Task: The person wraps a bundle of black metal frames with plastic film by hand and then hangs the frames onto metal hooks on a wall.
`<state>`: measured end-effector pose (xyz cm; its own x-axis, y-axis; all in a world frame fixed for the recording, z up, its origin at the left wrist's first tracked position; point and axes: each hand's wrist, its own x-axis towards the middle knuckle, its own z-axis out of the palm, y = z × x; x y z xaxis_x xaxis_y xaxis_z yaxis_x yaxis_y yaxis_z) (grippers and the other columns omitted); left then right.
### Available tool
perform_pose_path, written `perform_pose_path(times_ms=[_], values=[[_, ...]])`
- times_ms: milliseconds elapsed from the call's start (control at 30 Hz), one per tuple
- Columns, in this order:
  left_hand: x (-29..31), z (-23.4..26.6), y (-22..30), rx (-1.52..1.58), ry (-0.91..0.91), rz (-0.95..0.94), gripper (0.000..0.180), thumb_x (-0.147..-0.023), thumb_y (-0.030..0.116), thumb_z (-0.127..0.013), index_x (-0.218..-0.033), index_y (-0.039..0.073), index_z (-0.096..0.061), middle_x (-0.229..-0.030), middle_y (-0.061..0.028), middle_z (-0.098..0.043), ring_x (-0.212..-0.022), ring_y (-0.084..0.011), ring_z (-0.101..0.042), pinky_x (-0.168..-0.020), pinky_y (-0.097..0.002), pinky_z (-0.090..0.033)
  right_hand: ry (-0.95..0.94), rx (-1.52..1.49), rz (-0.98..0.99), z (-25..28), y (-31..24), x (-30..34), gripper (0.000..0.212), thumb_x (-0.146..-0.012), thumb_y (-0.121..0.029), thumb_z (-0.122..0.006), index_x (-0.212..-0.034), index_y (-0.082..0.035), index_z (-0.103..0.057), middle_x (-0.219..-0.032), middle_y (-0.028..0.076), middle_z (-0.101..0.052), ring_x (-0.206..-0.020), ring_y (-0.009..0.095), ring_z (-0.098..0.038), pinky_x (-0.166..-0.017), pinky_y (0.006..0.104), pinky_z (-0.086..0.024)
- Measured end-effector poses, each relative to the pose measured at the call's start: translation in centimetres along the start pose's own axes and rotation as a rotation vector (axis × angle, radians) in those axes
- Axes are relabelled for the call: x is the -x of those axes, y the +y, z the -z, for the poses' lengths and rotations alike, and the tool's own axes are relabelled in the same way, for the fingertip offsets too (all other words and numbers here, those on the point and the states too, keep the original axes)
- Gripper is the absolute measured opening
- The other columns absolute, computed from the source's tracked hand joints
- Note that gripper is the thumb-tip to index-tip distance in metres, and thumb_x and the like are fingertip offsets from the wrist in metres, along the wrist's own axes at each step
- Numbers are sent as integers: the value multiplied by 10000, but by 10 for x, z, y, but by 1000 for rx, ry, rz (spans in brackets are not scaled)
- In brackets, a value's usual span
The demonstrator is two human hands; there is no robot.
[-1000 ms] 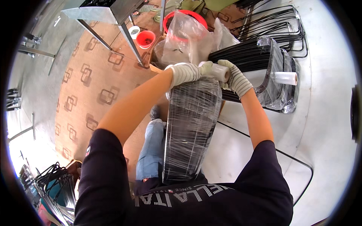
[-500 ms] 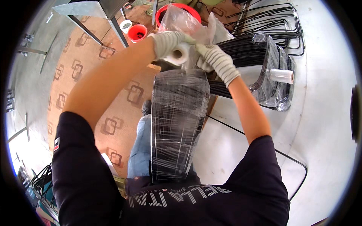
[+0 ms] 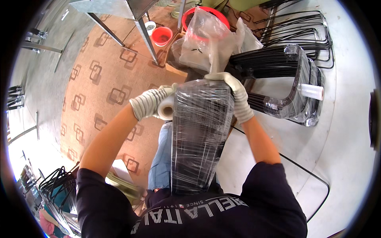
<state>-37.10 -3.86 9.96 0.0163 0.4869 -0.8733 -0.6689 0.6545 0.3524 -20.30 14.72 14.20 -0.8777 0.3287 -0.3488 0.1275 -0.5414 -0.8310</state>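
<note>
The left hand grips the film roll beside the wrapped bundle's far left; the right hand, loosely open, rests far right — even tension should help.

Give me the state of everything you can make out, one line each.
Left hand: gloved, closed on the film roll
Film roll: held at the bundle's left side, hollow end showing
Right hand: gloved, laid over the bundle's far end
Black bundle: wrapped in clear film
Second film roll: on its side, not held
Plastic bag: crumpled, partly over the red basin
Red bucket: upright, uncovered
</note>
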Motion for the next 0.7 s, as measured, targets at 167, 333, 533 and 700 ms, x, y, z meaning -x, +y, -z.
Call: perform_pose_path(times_ms=[167, 333, 533, 700], values=[[-5, -28, -25, 19, 82, -1, 481, -897, 493, -386, -1095, 65, -483, -885, -90, -586, -740, -169, -620, -534, -345, -563, 261, -588, -150, 9, 77, 53, 370, -914, -310, -435, -1122, -23, -543, -1066, 82, -582, -951, 156, -548, -834, 287, -475], [-63, -20, -60, -750, 171, -341, 491, -918, 445, -299, -1088, 55, -544, -979, -108, -590, -884, -232, -571, -794, -338, -443, -99, -480, -145, -1, 76, 66, 344, -931, -251, -433, -1196, -41, -499, -1139, 48, -553, -1006, 144, -522, -866, 288, -461], [-88, -19, -41, -483, 61, -105, 428, -894, 428, -383, -1039, 85, -593, -1000, -76, -607, -912, -186, -567, -838, -309, -423, -2, -664, -290, 14, 83, 61, 354, -910, -274, -472, -1135, -5, -519, -1075, 99, -568, -920, 146, -556, -759, 247, -517], [-81, -29, -47, -147, 169, -122, 230, -884, 227, -480, -979, 66, -614, -883, -58, -630, -726, -180, -580, -670, -318, -481, 234, -551, -363, 1, 97, 50, 316, -891, -258, -498, -1081, -11, -547, -1027, 99, -587, -869, 155, -571, -724, 260, -527]])
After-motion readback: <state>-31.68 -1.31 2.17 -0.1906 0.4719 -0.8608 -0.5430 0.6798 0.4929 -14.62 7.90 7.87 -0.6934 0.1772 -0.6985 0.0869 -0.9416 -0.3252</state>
